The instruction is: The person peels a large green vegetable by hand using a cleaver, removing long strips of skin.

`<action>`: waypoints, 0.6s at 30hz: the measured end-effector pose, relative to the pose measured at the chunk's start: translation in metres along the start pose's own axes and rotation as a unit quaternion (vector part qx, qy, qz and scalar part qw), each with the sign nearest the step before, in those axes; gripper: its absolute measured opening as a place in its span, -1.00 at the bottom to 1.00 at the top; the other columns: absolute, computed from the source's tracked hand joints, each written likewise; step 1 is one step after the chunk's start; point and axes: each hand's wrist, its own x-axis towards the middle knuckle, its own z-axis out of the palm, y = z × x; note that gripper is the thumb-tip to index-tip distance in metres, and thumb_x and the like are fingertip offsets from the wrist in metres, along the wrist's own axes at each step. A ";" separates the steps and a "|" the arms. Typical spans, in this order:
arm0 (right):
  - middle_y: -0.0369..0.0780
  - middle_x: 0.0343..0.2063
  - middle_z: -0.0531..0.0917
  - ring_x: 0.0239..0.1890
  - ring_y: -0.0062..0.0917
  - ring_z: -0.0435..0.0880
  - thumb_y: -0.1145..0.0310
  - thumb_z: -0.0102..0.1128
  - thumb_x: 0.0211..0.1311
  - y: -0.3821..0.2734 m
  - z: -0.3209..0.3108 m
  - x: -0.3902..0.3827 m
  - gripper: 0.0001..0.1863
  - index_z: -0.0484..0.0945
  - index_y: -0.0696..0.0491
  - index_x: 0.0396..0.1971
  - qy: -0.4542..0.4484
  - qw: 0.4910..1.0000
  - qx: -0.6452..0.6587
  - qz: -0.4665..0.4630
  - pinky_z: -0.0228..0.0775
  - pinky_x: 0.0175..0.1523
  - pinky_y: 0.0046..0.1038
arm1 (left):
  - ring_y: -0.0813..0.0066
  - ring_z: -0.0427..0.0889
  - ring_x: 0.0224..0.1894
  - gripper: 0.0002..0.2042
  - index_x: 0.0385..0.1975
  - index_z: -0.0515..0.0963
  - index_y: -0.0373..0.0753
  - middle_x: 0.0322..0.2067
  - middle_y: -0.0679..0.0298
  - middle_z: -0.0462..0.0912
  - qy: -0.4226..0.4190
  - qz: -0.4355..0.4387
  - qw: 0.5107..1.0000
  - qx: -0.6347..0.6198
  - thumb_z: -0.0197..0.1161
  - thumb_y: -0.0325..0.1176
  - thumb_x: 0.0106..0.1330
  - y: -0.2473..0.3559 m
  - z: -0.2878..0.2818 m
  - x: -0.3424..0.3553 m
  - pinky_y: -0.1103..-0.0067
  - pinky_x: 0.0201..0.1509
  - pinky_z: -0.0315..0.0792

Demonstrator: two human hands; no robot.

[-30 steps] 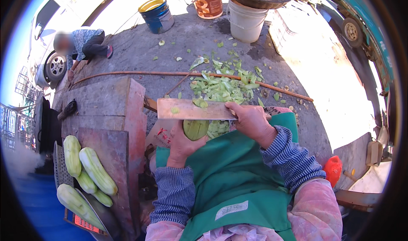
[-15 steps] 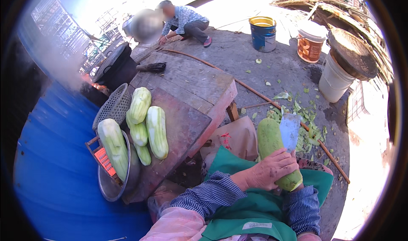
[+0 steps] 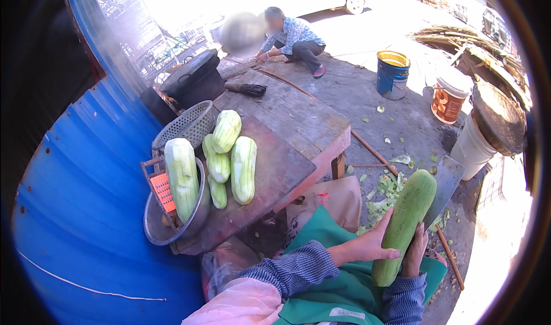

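A long green gourd (image 3: pixel 408 219) stands tilted over my lap, its skin looking whole on the side that faces me. My left hand (image 3: pixel 367 243) grips its lower left side, thumb across the front. On its right side, my right hand (image 3: pixel 414 253) is closed, partly hidden behind the gourd, and touches it. From that hand a cleaver (image 3: pixel 449 183) sticks up, its wide grey blade behind the gourd; the handle is hidden. Several peeled gourds (image 3: pixel 244 170) lie on the wooden table (image 3: pixel 287 167) to my left.
A metal basin (image 3: pixel 154 224) at the table's left edge holds a peeled gourd and an orange grater (image 3: pixel 163 192). Beyond are a colander (image 3: pixel 186 124), a brush (image 3: pixel 247 88) and a black pot (image 3: pixel 198 81). Peelings (image 3: pixel 385 196) litter the ground. A person (image 3: pixel 298 41) crouches far off.
The gourd has been turned and raised, now showing greener skin. My left hand has shifted from its top to its left side. The blade has swung right, and the view has turned left.
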 end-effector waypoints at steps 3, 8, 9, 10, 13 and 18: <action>-0.23 -0.37 0.68 -0.49 -0.60 0.66 0.11 0.28 0.39 0.007 0.014 0.010 -0.56 0.54 0.21 -0.05 0.068 0.996 -0.061 0.001 0.51 -0.46 -0.59 | 0.13 0.23 0.45 0.17 0.53 -0.35 -0.25 0.46 -0.05 0.05 0.095 -0.009 0.980 -0.176 0.50 -0.10 0.20 -0.021 -0.003 0.011 0.32 0.45 0.26; -0.28 -0.53 0.62 -0.66 -0.66 0.56 0.22 0.23 0.44 -0.016 0.043 0.013 -0.73 0.51 0.16 -0.19 0.047 0.997 -0.054 0.010 0.35 -0.62 -0.62 | 0.28 0.55 0.17 -0.18 0.43 0.10 -0.26 0.16 0.09 0.47 0.071 0.010 0.911 -0.406 0.36 -0.05 0.30 -0.023 -0.044 0.008 0.39 0.22 0.51; -0.27 -0.52 0.61 -0.66 -0.66 0.54 0.24 0.22 0.45 -0.025 0.045 0.011 -0.74 0.50 0.16 -0.19 0.033 0.998 -0.050 0.003 0.36 -0.60 -0.63 | 0.26 0.59 0.13 -0.25 0.38 0.19 -0.28 0.11 0.07 0.52 0.098 0.010 0.914 -0.395 0.31 0.03 0.33 -0.014 -0.053 0.006 0.38 0.19 0.54; -0.27 -0.50 0.61 -0.66 -0.66 0.52 0.26 0.20 0.47 -0.033 0.046 0.010 -0.75 0.48 0.16 -0.19 0.019 0.999 -0.046 -0.007 0.37 -0.58 -0.63 | 0.25 0.63 0.09 -0.29 0.33 0.28 -0.30 0.07 0.05 0.57 0.124 0.012 0.915 -0.383 0.25 0.10 0.37 -0.006 -0.063 0.006 0.38 0.16 0.57; -0.31 -0.57 0.54 -0.67 -0.68 0.49 0.28 0.17 0.48 -0.042 0.041 0.008 -0.78 0.46 0.14 -0.24 0.035 0.987 -0.125 -0.097 0.36 -0.57 -0.63 | 0.23 0.68 -0.01 -0.25 0.25 0.38 -0.36 0.00 0.00 0.62 0.050 -0.027 0.839 -0.542 0.14 0.25 0.38 0.002 -0.095 0.011 0.39 0.08 0.62; -0.41 -0.67 0.44 -0.68 -0.75 0.38 0.27 0.18 0.48 -0.042 0.041 -0.012 -0.77 0.45 0.06 -0.38 -0.002 0.998 -0.067 0.016 0.18 -0.61 -0.65 | 0.14 0.71 -0.15 -0.32 0.12 0.48 -0.28 -0.15 0.00 0.65 0.090 -0.008 0.784 -0.614 0.15 0.28 0.36 -0.013 -0.112 0.040 0.31 -0.09 0.69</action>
